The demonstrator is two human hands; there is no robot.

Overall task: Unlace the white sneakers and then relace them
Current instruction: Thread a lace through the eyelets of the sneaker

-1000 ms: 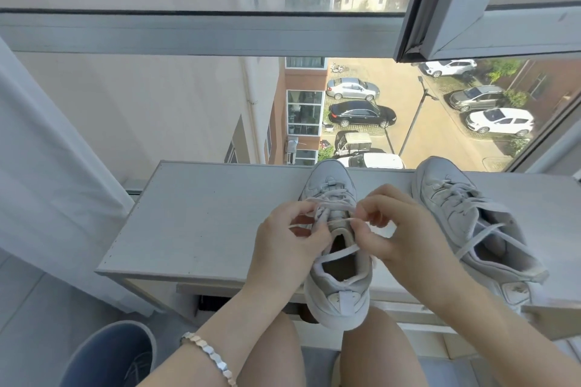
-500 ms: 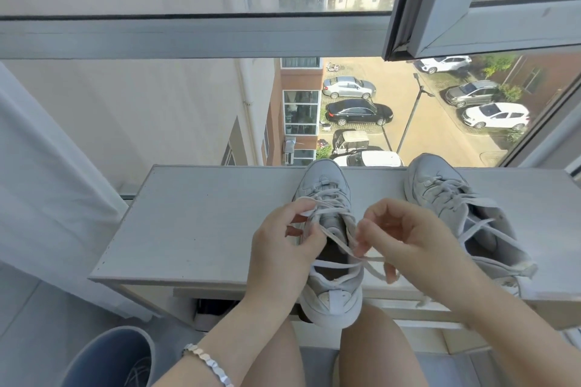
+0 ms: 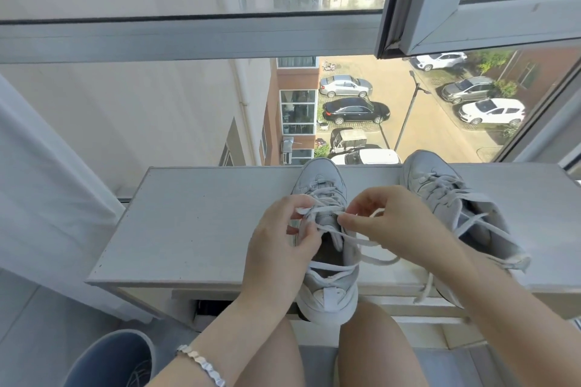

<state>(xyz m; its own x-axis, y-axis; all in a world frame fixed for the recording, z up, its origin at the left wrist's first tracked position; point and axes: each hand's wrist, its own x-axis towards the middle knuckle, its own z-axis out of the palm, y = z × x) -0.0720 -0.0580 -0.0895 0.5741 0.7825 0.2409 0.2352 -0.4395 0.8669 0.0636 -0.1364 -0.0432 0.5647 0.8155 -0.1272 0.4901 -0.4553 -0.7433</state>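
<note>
Window glass fills the background, looking down on parked cars (image 3: 355, 110) in a sunlit street. At the far left hangs a pale curtain (image 3: 47, 198), and below it, in the bottom corner, stands a blue bin (image 3: 110, 358). A grey worktop (image 3: 195, 223) runs along the foot of the window, its left part bare.

A silver bracelet (image 3: 201, 364) sits on the left wrist. The left hand (image 3: 279, 248) is raised over the first sneaker (image 3: 323, 185), which lies on the worktop with its toe toward the glass and its heel overhanging the front edge above the person's bare knees. This hand's fingers (image 3: 295, 201) and thumb are curled and pinch a white lace (image 3: 345, 234) beside the upper eyelets on the shoe's left side. The lace crosses the open mouth of the shoe, and a loose length trails off over its right side onto the worktop.

Just right of the tongue, the right hand (image 3: 386, 223) has its fingers (image 3: 361, 225) bent inward, the thumb and forefinger nipping the same lace near the top eyelets. The two hands are close together, almost touching.

Further right, the second sneaker (image 3: 440, 192) rests on the worktop, angled outward, its laces slack; one end dangles over the front edge. Above it, an open window sash (image 3: 471, 19) juts inward.
</note>
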